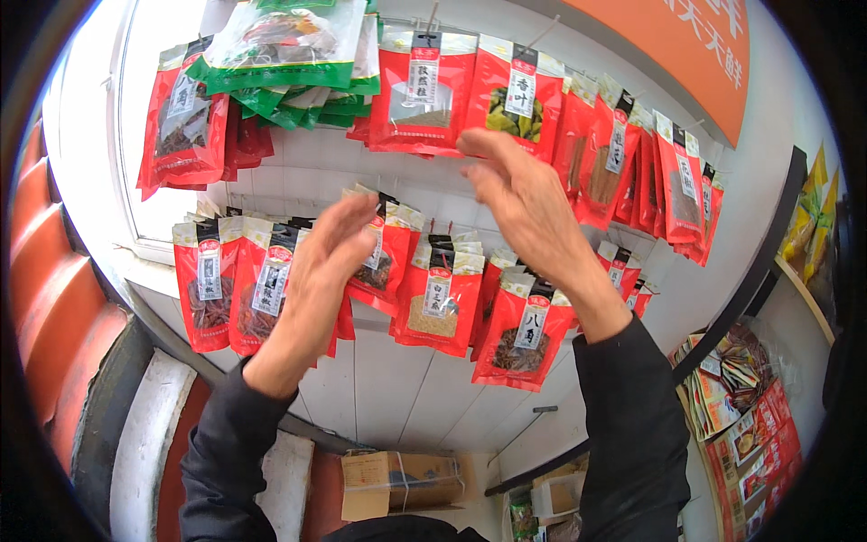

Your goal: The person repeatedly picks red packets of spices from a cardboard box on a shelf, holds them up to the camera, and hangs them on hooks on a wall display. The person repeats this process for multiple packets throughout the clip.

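Both hands are raised before a wall rack of hanging red spice packets. My left hand [318, 281] overlaps the lower row, in front of a red packet with dark contents [371, 267], its fingers apart and nothing held. My right hand [518, 196] is higher, its curved fingers near the bottom edge of a bay leaf packet [515, 122], with nothing in them; contact cannot be told. A cumin packet [423, 95] hangs to its upper left. Below the hands hang a packet of pale seeds [433, 315] and a star anise packet [521, 345].
Green-edged clear bags [284, 44] hang at the upper left. Metal hooks stick out from the wall. Orange curved forms [61, 291] stand at the far left. A cardboard box [406, 481] lies low down; shelves with packets [758, 447] are at the right.
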### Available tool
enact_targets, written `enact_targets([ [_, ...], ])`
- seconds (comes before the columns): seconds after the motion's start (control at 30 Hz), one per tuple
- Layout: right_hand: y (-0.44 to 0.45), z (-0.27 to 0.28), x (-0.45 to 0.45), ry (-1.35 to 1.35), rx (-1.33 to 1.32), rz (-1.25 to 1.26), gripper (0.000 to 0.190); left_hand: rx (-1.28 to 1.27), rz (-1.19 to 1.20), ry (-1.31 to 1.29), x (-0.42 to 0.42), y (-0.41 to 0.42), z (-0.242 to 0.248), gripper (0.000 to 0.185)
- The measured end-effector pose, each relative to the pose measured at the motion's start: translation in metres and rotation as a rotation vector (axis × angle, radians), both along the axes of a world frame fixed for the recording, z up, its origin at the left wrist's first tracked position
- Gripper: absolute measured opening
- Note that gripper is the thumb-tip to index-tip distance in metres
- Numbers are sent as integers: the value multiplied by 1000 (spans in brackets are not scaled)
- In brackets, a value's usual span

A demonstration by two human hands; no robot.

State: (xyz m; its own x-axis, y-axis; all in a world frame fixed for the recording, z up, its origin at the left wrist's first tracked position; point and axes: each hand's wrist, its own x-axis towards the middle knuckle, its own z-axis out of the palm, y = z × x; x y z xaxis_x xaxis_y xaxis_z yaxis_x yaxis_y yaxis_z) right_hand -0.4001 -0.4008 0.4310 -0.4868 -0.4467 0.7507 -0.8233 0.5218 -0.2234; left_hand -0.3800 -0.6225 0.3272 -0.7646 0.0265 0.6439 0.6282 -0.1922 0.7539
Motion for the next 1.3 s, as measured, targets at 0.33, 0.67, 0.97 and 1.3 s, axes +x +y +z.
enact_targets([
  [0.33,-9,17,-89,-18,-45,-120,43,-121,334,-6,-115,-33,49,69],
  [0.67,-8,8,-109,-57,-191,-245,48,-37,289,50,-142,-7,48,77],
  [0.97,-18,13,-107,-415,-413,44,70,-26,231,35,-150,-20,51,58],
  [1.3,-13,7,-114,-437,-454,28,66,1,141,-62,-132,-19,62,54],
])
